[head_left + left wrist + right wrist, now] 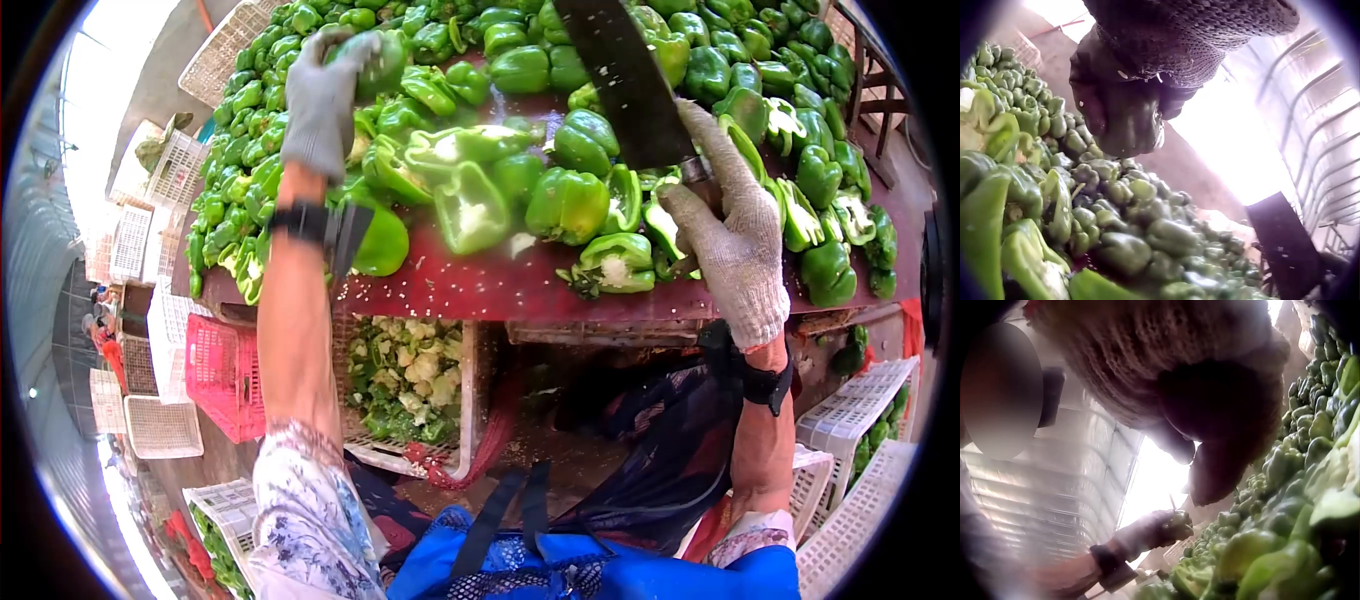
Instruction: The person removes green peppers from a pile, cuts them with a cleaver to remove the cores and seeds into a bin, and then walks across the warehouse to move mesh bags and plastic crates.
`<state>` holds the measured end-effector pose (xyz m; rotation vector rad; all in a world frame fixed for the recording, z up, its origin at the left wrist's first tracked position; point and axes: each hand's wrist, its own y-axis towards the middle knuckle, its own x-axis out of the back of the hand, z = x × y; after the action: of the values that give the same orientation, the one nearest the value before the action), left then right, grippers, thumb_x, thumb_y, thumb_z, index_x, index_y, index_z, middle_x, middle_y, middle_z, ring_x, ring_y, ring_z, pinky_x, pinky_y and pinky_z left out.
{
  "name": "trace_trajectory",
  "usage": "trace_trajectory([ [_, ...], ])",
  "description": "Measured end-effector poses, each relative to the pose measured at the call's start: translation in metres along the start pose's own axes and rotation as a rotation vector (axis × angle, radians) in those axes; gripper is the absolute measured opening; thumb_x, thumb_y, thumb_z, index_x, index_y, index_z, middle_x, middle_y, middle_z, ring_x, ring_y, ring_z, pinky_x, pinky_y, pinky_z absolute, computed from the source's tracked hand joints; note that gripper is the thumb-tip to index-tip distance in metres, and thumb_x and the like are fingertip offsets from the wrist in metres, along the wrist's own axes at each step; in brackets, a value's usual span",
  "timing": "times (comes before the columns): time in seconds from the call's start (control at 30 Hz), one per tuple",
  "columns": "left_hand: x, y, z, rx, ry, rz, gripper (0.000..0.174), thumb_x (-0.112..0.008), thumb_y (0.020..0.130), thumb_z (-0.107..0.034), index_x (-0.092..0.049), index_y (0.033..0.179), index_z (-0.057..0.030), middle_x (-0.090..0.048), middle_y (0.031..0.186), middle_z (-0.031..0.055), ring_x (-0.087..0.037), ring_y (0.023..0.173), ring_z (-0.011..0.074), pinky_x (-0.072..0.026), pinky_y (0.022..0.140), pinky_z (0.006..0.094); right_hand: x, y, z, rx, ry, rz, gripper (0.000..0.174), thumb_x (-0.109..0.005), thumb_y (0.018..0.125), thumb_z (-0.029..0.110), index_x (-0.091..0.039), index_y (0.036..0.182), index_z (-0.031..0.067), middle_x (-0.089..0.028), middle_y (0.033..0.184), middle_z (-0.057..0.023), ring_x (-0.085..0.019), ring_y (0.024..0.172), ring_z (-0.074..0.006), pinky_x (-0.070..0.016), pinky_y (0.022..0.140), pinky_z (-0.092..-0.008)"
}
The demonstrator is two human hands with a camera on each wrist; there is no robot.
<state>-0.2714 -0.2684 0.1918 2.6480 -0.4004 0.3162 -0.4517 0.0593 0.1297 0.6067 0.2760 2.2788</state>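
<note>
My left hand (pixel 325 105), in a grey knit glove, grips a green bell pepper (pixel 378 62) over the pile at the table's left. The left wrist view shows this same pepper (pixel 1125 122) below the curled gloved fingers. In my gloved right hand (pixel 735 220) is the handle of a cleaver (pixel 625 80). Its wide dark blade, flecked with white bits, slants up and left above the peppers. Between the hands lie a blurred cut pepper half (pixel 470 210) and a whole pepper (pixel 567 205). In the right wrist view, the right glove (pixel 1210 369) hides the cleaver.
Heaped whole peppers (pixel 520 70) cover the far side of the red table (pixel 440 285), whose near edge is strewn with pale seeds. Beneath it stands a crate (pixel 468 400) of pepper cores. A pink crate (pixel 222 378) and white crates (pixel 163 427) stand at the left.
</note>
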Motion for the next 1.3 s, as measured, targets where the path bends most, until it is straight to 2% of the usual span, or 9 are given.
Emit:
trace_trajectory([
  [0.23, 0.044, -0.180, 0.007, 0.074, 0.395, 0.478, 0.048, -0.089, 0.075, -0.010, -0.071, 0.118, -0.0040, -0.067, 0.118, 0.0098, -0.063, 0.111, 0.0210, -0.0514, 0.099, 0.0341, -0.025, -0.012, 0.025, 0.071, -0.120, 0.114, 0.069, -0.070, 0.088, -0.002, -0.051, 0.152, 0.0131, -0.045, 0.071, 0.0060, -0.041, 0.062, -0.0048, -0.0410, 0.058, -0.0242],
  [0.37, 0.031, -0.209, 0.038, -0.230, 0.574, 0.189, 0.080, -0.093, 0.070, -0.018, -0.055, 0.140, -0.0070, -0.059, 0.132, 0.0134, -0.057, 0.120, 0.0276, -0.0491, 0.103, 0.0378, -0.036, -0.042, 0.047, -0.041, -0.017, 0.301, 0.067, -0.072, 0.085, -0.003, -0.055, 0.148, 0.0107, -0.046, 0.076, 0.0040, -0.044, 0.068, -0.0068, -0.0415, 0.060, -0.0246],
  [0.47, 0.025, -0.226, 0.040, -0.109, 0.423, 0.132, 0.087, -0.089, 0.072, -0.021, -0.045, 0.142, 0.0034, -0.052, 0.132, 0.0211, -0.051, 0.124, 0.0357, -0.0443, 0.108, 0.0433, -0.051, -0.071, 0.043, 0.236, -0.119, 0.291, 0.066, -0.073, 0.084, -0.004, -0.057, 0.146, 0.0096, -0.047, 0.076, 0.0000, -0.045, 0.067, -0.0123, -0.0437, 0.063, -0.0269],
  [0.57, 0.019, -0.249, 0.050, -0.038, 0.372, -0.020, 0.091, -0.095, 0.070, -0.021, -0.048, 0.146, -0.0031, -0.054, 0.136, 0.0129, -0.058, 0.114, 0.0254, -0.0526, 0.095, 0.0350, -0.060, -0.095, 0.049, 0.263, -0.205, 0.359, 0.066, -0.073, 0.084, -0.004, -0.055, 0.146, 0.0093, -0.044, 0.075, -0.0053, -0.046, 0.066, -0.0163, -0.0465, 0.065, -0.0308],
  [0.83, 0.040, -0.274, 0.038, 0.330, -0.224, 0.007, 0.069, -0.080, 0.083, 0.003, -0.048, 0.144, -0.0014, -0.054, 0.134, 0.0095, -0.058, 0.118, 0.0204, -0.0533, 0.097, 0.0320, -0.072, -0.117, 0.087, 0.393, -0.143, 0.206, 0.065, -0.073, 0.085, -0.004, -0.054, 0.147, 0.0070, -0.063, 0.091, -0.0134, -0.059, 0.076, -0.0216, -0.0535, 0.077, -0.0333],
  [0.9, 0.039, -0.275, 0.036, 0.286, -0.191, 0.005, 0.065, -0.080, 0.084, 0.002, -0.050, 0.141, 0.0003, -0.058, 0.129, 0.0110, -0.060, 0.114, 0.0198, -0.0530, 0.098, 0.0320, -0.079, -0.121, 0.089, 0.435, -0.347, 0.234, 0.062, -0.069, 0.089, 0.001, -0.052, 0.148, 0.0082, -0.069, 0.095, -0.0184, -0.068, 0.077, -0.0313, -0.0565, 0.073, -0.0393],
  [0.97, 0.036, -0.276, 0.030, 0.241, -0.159, 0.012, 0.061, -0.079, 0.084, 0.001, -0.051, 0.138, 0.0019, -0.061, 0.125, 0.0125, -0.062, 0.110, 0.0193, -0.0527, 0.099, 0.0321, -0.102, -0.115, 0.075, 0.139, -0.720, 0.632, 0.058, -0.062, 0.091, 0.007, -0.049, 0.148, 0.0102, -0.067, 0.086, -0.0185, -0.067, 0.069, -0.0393, -0.0538, 0.062, -0.0472],
  [1.0, 0.032, -0.276, 0.039, 0.131, -0.034, -0.008, 0.058, -0.081, 0.084, -0.002, -0.054, 0.135, 0.0026, -0.063, 0.122, 0.0122, -0.062, 0.112, 0.0193, -0.0519, 0.100, 0.0329, -0.110, -0.124, 0.051, 0.347, -0.696, 0.487, 0.058, -0.059, 0.092, 0.011, -0.047, 0.148, 0.0127, -0.064, 0.076, -0.0171, -0.063, 0.060, -0.0414, -0.0488, 0.054, -0.0514],
  [1.3, 0.007, -0.251, 0.058, 0.008, 0.165, -0.122, 0.061, -0.081, 0.083, -0.008, -0.055, 0.137, 0.0057, -0.058, 0.133, 0.0197, -0.057, 0.125, 0.0317, -0.0446, 0.110, 0.0369, -0.123, -0.081, 0.082, 0.228, -0.695, 0.635, 0.038, -0.048, 0.096, 0.006, -0.053, 0.132, -0.0012, -0.071, 0.091, -0.0256, -0.071, 0.083, -0.0413, -0.0561, 0.072, -0.0509],
])
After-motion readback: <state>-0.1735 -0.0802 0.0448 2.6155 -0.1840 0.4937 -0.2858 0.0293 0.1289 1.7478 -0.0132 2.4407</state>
